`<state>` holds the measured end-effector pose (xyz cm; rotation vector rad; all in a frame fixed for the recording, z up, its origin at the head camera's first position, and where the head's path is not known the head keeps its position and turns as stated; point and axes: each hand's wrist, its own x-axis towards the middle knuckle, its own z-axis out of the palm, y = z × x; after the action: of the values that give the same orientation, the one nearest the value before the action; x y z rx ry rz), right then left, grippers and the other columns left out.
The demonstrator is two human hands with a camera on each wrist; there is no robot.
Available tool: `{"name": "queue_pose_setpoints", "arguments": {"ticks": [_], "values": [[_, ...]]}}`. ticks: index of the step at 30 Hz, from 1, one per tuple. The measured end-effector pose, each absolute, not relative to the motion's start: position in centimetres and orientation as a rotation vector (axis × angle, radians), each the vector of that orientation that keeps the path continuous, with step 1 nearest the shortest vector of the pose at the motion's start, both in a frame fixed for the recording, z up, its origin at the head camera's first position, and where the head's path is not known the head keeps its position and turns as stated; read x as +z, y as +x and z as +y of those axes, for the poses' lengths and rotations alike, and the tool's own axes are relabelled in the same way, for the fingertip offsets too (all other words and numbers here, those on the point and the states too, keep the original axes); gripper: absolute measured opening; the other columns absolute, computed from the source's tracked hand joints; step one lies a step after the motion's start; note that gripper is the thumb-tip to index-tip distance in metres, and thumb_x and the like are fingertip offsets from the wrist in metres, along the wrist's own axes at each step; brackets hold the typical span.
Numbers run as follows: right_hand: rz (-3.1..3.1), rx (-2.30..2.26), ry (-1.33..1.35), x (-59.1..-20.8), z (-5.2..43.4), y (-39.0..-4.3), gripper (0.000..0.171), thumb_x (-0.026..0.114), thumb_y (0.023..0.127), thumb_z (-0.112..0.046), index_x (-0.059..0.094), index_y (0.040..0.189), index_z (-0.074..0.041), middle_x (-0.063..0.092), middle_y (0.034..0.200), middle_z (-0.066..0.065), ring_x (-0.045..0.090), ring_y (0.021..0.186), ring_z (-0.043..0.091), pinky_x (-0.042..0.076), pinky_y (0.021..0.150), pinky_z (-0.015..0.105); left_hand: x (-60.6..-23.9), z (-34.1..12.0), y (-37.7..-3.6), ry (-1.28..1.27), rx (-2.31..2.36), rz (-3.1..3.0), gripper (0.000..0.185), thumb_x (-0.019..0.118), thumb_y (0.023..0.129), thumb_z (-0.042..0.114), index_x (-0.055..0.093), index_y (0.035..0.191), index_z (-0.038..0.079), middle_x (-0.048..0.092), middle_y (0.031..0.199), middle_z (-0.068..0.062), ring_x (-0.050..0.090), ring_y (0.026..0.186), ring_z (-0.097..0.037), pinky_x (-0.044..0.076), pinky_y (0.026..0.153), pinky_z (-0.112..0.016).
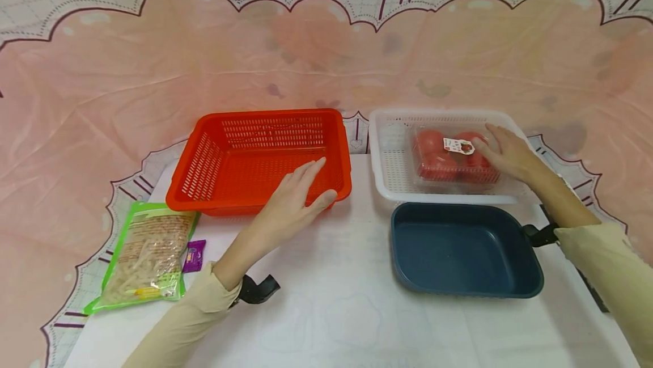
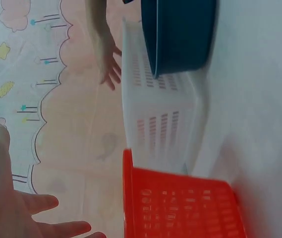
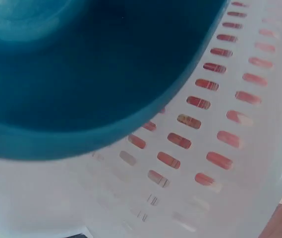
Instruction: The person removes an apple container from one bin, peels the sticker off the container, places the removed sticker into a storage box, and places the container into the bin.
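In the head view my left hand [image 1: 285,206] is held over the front right of a red plastic basket [image 1: 196,172], its fingers extended and holding nothing. The left wrist view also has that hand [image 2: 4,193], with its fingers spread beside the basket's rim. My right hand [image 1: 507,152] is over the right end of a clear pack of tomatoes [image 1: 440,158], with fingers fairly straight. Whether it touches the pack I cannot tell. The pack lies inside a white plastic basket [image 1: 390,178]; in the right wrist view red shows through the slots of the white basket [image 3: 220,193].
A dark blue basin [image 1: 459,249] stands in front of the white basket. Left of my left arm lie a green-edged clear bag with pale contents [image 1: 153,249] and a small purple packet [image 1: 194,256]. A patterned cloth [image 1: 285,67] hangs behind the white table [image 1: 326,322].
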<state>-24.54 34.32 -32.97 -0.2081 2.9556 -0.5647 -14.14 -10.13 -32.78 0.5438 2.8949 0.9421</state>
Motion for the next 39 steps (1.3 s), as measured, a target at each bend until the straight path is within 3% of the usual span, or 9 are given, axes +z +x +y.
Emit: {"name": "queue_pose_setpoints", "arguments": {"ticks": [9,16,24,31,39], "values": [[2.903,-0.687,-0.214,-33.0,35.2,-25.4,0.079,0.025,0.100,-0.053,0.006,0.153,0.003,0.011,0.154,0.037,0.012,0.141,0.057,0.010,0.111,0.072,-33.5,-6.9,-14.3,0.574,1.099,2.784,0.075,0.040,0.091,0.070,0.024,0.153,0.031,0.031,0.157,0.002,0.033,0.142,-0.026,0.032,0.114,-0.055],[2.886,-0.744,-0.208,-33.0,35.7,-26.1,0.077,0.020,0.101,-0.052,0.005,0.153,0.003,0.018,0.150,0.042,0.024,0.134,0.061,0.016,0.108,0.073,-34.1,-4.6,-14.4,0.595,1.242,2.682,0.071,0.046,0.094,0.060,0.027,0.153,0.026,0.032,0.156,0.000,0.035,0.140,-0.023,0.035,0.113,-0.053],[2.766,-0.780,-0.108,-32.7,36.2,-26.8,0.081,0.015,0.098,-0.060,-0.005,0.155,-0.004,0.002,0.156,0.036,0.008,0.139,0.062,0.010,0.105,0.079,-35.2,-2.3,-14.3,0.576,1.294,2.635,0.080,0.049,0.089,0.067,0.023,0.153,0.027,0.027,0.156,0.002,0.035,0.141,-0.020,0.036,0.113,-0.052],[2.728,-0.791,-0.094,-32.9,36.6,-27.4,0.083,0.013,0.097,-0.061,-0.007,0.154,-0.004,-0.002,0.157,0.035,0.005,0.140,0.061,0.009,0.105,0.079,-35.6,-0.4,-14.6,0.492,1.355,2.605,0.077,0.044,0.088,0.072,0.024,0.152,0.035,0.026,0.158,0.007,0.043,0.136,-0.024,0.042,0.105,-0.058],[2.676,-0.869,-0.135,-33.3,36.9,-27.6,0.082,0.013,0.099,-0.057,-0.009,0.152,0.001,-0.007,0.157,0.033,-0.003,0.143,0.056,0.004,0.109,0.075,-36.9,1.2,-15.8,0.443,1.542,2.586,0.075,0.046,0.091,0.064,0.028,0.151,0.024,0.026,0.158,0.001,0.036,0.141,-0.025,0.033,0.113,-0.057]]}}
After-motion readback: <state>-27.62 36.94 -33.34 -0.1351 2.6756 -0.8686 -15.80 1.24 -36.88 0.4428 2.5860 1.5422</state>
